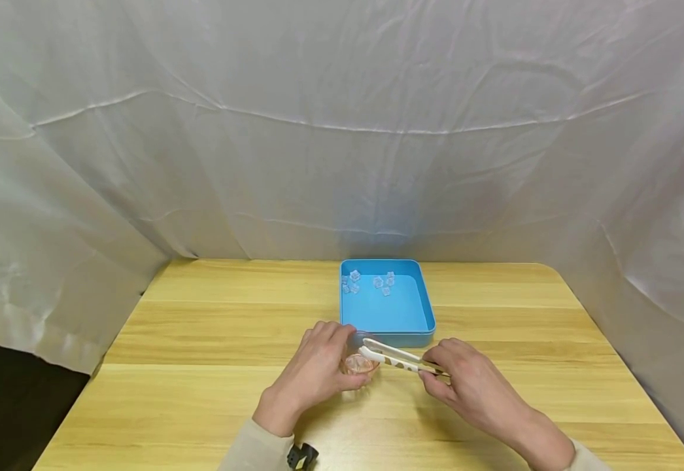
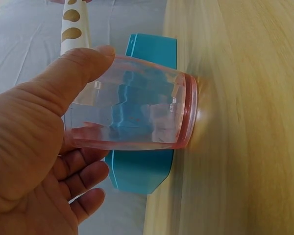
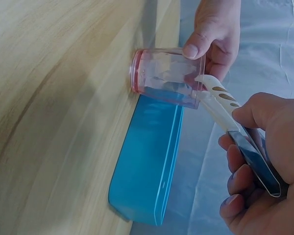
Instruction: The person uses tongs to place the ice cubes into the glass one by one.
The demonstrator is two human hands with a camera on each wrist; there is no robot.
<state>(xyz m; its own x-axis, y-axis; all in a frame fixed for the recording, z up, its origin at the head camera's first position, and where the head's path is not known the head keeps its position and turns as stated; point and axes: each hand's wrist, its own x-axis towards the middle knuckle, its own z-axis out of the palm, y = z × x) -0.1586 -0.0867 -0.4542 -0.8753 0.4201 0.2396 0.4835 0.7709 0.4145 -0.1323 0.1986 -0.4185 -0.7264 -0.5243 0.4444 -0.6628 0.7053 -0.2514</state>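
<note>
My left hand [image 1: 312, 369] grips a clear, pink-tinted cup [image 2: 132, 107] near its rim, thumb on one side and fingers on the other. The cup stands upright on the table, and clear pieces show low inside it. In my right hand [image 1: 474, 389] is a pair of white tongs [image 3: 220, 105] with brown spots, pinched between thumb and fingers. The tong tips reach the cup's mouth; I cannot tell whether they hold anything. Just behind the cup, a blue tray [image 1: 392, 317] contains several clear ice-like cubes [image 1: 378, 282] toward its far side.
The wooden table [image 1: 212, 347] extends to both sides of the tray. Pale fabric [image 1: 318, 170] hangs behind the table and along its sides. A small black object [image 1: 303, 456] sits by the left sleeve.
</note>
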